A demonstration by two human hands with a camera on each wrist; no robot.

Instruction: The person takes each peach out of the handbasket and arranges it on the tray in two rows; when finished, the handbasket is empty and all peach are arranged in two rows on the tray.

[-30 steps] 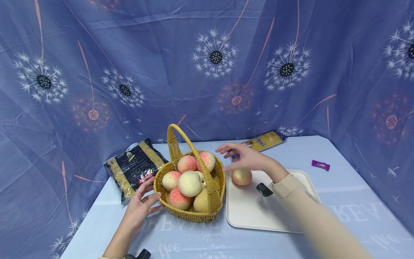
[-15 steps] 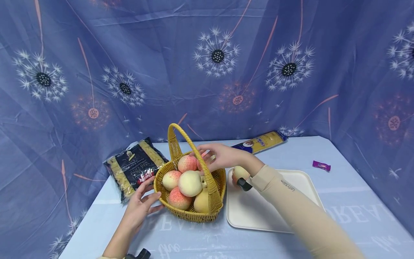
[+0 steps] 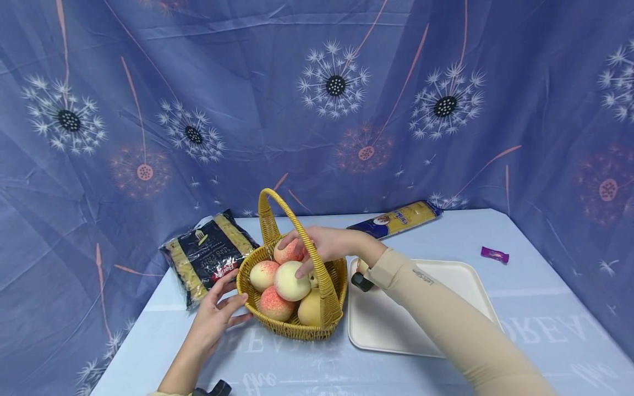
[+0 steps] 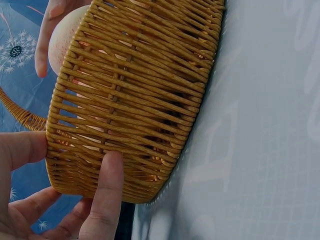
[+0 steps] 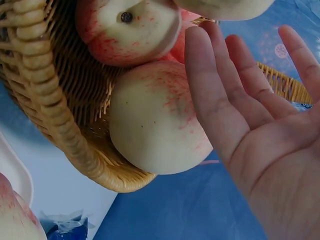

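Note:
A yellow woven basket (image 3: 297,331) with a tall handle (image 3: 292,214) holds several peaches, pale or flushed red. My left hand (image 3: 210,319) holds the basket's left end; in the left wrist view its fingers (image 4: 111,172) bear on the weave and rim. My right hand (image 3: 327,245) reaches in by the handle over the fruit, its thumb beside a pale peach (image 3: 289,281) and its fingers near a red peach (image 3: 287,252). In the right wrist view these fingers are spread and extended above a blushed peach (image 5: 157,122); no grip on fruit is seen.
A cream tray (image 3: 411,324) lies right of the basket with a peach (image 3: 363,267), mostly hidden by the right arm. A dark pasta bag (image 3: 208,256) stands behind left, a long pasta packet (image 3: 401,219) at the back and a purple candy (image 3: 494,254) at far right.
My right hand has moved left from above the tray's peach to over the fruit in the basket, and now covers the peach at the back right. The left hand and basket stay put.

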